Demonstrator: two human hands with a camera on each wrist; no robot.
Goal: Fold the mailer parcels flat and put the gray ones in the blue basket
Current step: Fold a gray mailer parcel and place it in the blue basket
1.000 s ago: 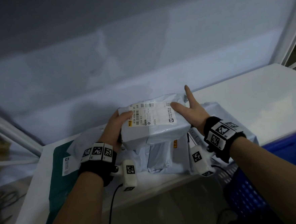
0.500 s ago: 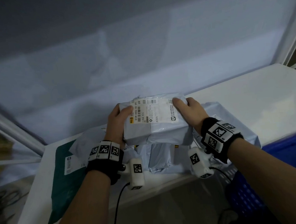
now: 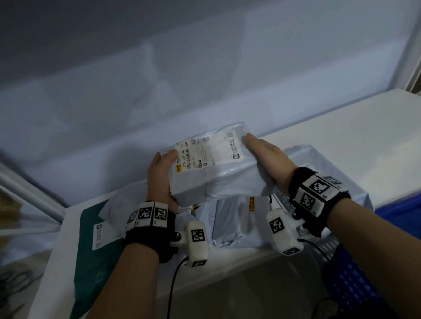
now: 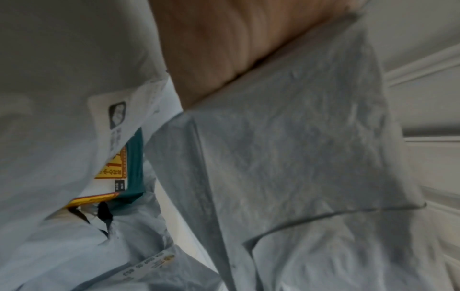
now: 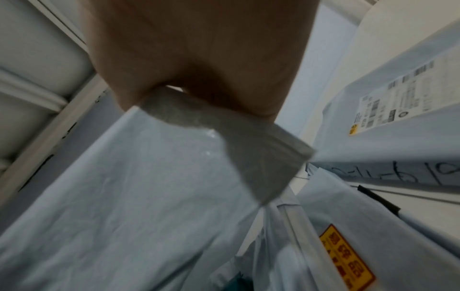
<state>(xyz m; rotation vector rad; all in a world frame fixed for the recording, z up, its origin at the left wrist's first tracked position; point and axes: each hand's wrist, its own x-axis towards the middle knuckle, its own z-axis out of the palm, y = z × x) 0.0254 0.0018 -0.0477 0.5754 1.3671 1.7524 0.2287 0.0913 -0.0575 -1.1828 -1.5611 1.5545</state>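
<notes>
A folded gray mailer parcel (image 3: pixel 215 174) with a white shipping label (image 3: pixel 209 152) is held up above the table between both hands. My left hand (image 3: pixel 159 177) grips its left end, thumb on top by the barcode. My right hand (image 3: pixel 264 160) grips the right end, thumb over the label's edge. The left wrist view shows the parcel's gray underside (image 4: pixel 286 141) under my palm. In the right wrist view my fingers pinch a folded gray flap (image 5: pixel 224 133). Part of the blue basket (image 3: pixel 394 241) shows at lower right, beside the table.
More gray mailers (image 3: pixel 233 220) lie piled on the white table (image 3: pixel 353 149) under the held parcel. A dark green mailer (image 3: pixel 94 262) with a white label lies flat at the left. A pale wall rises behind the table. Cables hang from my wrist cameras.
My right index finger, pointing straight a second ago, has curled onto the parcel. Both hands have lifted the parcel slightly up and away from the pile.
</notes>
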